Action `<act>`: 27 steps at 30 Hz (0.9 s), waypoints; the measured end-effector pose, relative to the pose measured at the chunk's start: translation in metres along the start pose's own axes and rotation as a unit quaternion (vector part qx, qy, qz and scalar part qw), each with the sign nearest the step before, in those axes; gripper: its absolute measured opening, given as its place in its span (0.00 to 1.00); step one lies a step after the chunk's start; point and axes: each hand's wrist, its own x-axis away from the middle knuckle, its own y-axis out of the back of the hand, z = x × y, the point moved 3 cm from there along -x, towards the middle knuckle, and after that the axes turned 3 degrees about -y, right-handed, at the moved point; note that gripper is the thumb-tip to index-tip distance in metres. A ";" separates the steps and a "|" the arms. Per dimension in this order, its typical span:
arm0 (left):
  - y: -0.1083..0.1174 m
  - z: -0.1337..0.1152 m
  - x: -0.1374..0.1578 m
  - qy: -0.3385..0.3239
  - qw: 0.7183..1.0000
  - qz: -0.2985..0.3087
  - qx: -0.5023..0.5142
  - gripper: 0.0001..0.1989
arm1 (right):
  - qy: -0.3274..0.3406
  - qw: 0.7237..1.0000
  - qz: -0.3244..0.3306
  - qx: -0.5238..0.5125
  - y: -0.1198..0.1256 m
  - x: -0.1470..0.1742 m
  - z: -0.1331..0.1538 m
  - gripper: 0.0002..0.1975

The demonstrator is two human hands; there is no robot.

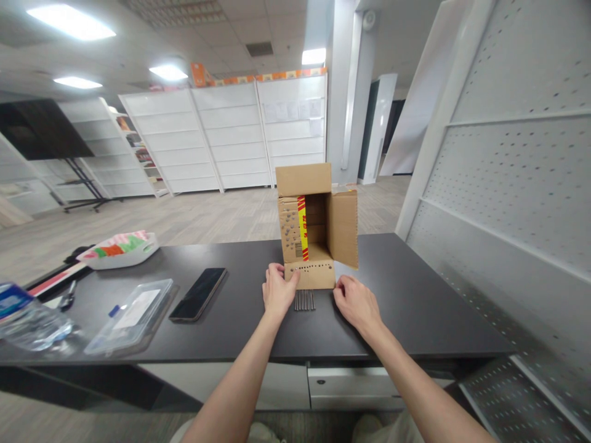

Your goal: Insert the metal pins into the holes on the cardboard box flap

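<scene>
An open cardboard box [318, 274] stands on the dark table, its opening towards me and its flaps spread. The front flap has a row of small holes, and dark round spots dot the left flap. My left hand [278, 290] grips the front flap's left edge, thumb on top and the other fingers partly hidden. At that flap's right corner, my right hand [357, 301] is closed, fingers curled against the cardboard; the fingertips are partly hidden. Between the hands, several thin metal rods [305, 300], like nails or screws, show below the flap's front edge.
On the dark table [415, 307], a phone [198, 295] lies left of my hands. Beyond it are a clear plastic case [132, 315], a water bottle [32, 323] and a white basket [120, 255] with colourful packets. A white perforated panel [512, 203] rises at the right.
</scene>
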 end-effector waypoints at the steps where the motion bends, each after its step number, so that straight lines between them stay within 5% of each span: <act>1: 0.000 0.000 0.000 0.004 1.000 0.001 0.003 0.18 | 0.000 1.000 0.001 0.001 0.000 0.000 0.000 0.09; 14: 0.005 0.008 0.004 -0.072 0.988 -0.040 0.133 0.11 | -0.004 1.000 0.021 0.006 0.000 -0.002 0.000 0.10; 20: 0.027 0.004 0.022 -0.176 0.975 0.078 0.107 0.04 | -0.004 1.000 0.019 0.000 0.000 -0.001 0.000 0.11; 27: 0.048 0.007 0.047 -0.252 0.954 0.164 0.015 0.10 | -0.003 1.000 0.013 -0.006 0.001 -0.001 0.000 0.09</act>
